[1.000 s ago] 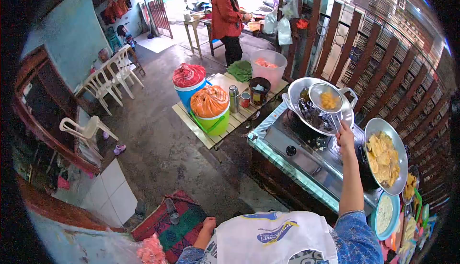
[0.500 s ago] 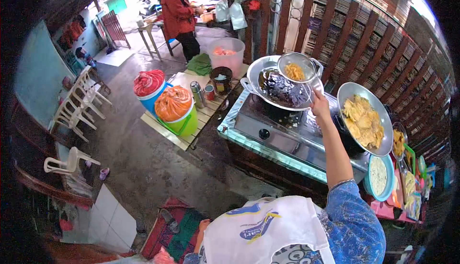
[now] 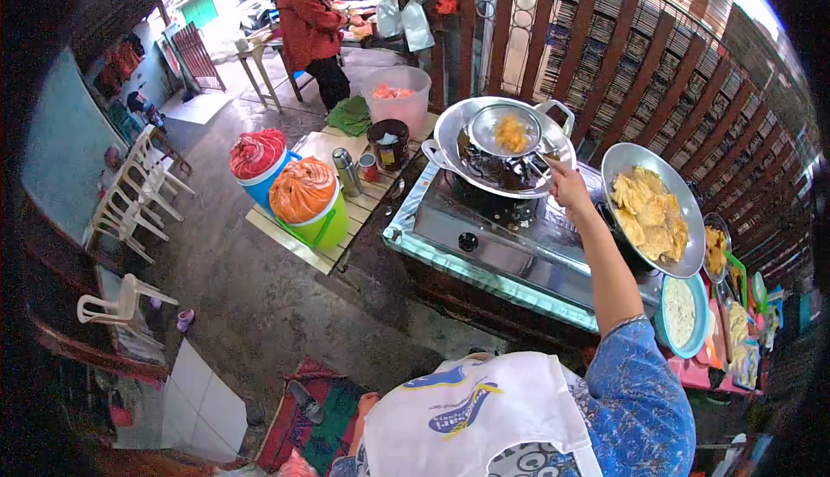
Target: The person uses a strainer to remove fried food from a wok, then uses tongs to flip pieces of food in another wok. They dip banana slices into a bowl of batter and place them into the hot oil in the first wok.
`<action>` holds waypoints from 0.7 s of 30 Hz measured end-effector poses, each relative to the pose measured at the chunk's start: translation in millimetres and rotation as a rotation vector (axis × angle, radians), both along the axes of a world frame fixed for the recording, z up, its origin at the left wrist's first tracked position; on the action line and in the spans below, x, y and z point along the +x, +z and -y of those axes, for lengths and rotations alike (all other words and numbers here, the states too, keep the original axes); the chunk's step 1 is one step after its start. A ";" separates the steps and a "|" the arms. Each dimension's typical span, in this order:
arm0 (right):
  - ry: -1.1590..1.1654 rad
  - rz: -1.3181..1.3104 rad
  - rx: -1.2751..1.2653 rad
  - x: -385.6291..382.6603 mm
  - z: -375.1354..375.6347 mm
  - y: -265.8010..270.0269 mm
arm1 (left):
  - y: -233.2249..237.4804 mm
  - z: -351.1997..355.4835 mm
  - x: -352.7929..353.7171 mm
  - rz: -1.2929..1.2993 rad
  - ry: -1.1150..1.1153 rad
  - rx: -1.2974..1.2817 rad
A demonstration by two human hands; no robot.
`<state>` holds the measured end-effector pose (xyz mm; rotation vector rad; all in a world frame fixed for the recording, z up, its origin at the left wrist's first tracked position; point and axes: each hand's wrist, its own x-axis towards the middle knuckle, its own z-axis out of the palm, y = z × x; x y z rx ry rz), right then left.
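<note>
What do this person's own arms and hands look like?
The right arm wears a patterned blue sleeve ending near the elbow; the forearm is bare. The right hand looks ungloved. Little of the left hand shows beside the white apron; it too looks ungloved.

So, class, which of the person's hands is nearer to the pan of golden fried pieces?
Right. The right hand, gripping the strainer, is just left of the pan in view; the left hand is low beside the apron, well away.

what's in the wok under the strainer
Dark liquid shows in the wok. The strainer over it holds golden bits and hides part of the inside; what lies beneath can't be seen.
</note>
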<state>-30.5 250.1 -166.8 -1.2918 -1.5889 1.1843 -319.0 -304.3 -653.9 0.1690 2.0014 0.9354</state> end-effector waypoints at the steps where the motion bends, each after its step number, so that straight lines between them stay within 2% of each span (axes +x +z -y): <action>1: -0.003 0.001 -0.001 3.7 0.5 4.7 | -1.5 -1.3 0.6 0.015 0.012 0.005; 3: -0.040 0.105 -0.024 11.7 -3.9 15.5 | 2.1 0.2 4.1 -0.018 -0.009 -0.013; 4: -0.011 0.251 0.158 22.8 -19.1 8.5 | 6.0 1.6 4.3 -0.055 -0.030 -0.030; 5: 0.010 0.156 0.081 36.5 -37.7 -1.0 | 10.0 2.7 3.1 -0.094 -0.052 -0.046; 7: -0.019 0.341 0.279 51.5 -44.6 9.3 | 13.4 1.0 4.4 -0.167 -0.100 -0.075; 8: -0.017 0.344 0.279 62.5 -57.3 8.5 | 12.3 1.5 7.0 -0.164 -0.099 -0.075; 10: -0.070 0.629 0.635 78.4 -82.2 6.2 | 9.6 1.9 9.7 -0.281 -0.168 -0.273; 11: -0.070 0.629 0.635 80.6 -84.4 6.9 | 6.8 4.4 9.6 -0.263 -0.164 -0.261; 13: -0.222 0.915 0.543 69.7 -62.7 37.3 | 3.6 6.3 7.9 -0.160 -0.139 -0.161; 14: -0.196 1.014 0.539 62.7 -52.8 48.5 | 2.4 7.3 7.2 -0.117 -0.133 -0.121; 17: -0.118 1.028 0.482 52.7 -65.3 34.5 | -4.7 9.6 6.7 -0.053 -0.122 -0.049; 18: -0.110 1.096 0.616 49.5 -73.1 20.9 | 1.2 8.1 8.4 -0.054 -0.121 -0.041; 20: -0.068 1.100 0.599 37.2 -74.6 8.5 | -0.4 6.2 9.7 -0.063 -0.124 -0.034; 21: -0.028 1.105 0.582 29.7 -72.7 5.8 | -1.0 4.2 12.2 -0.146 -0.108 -0.057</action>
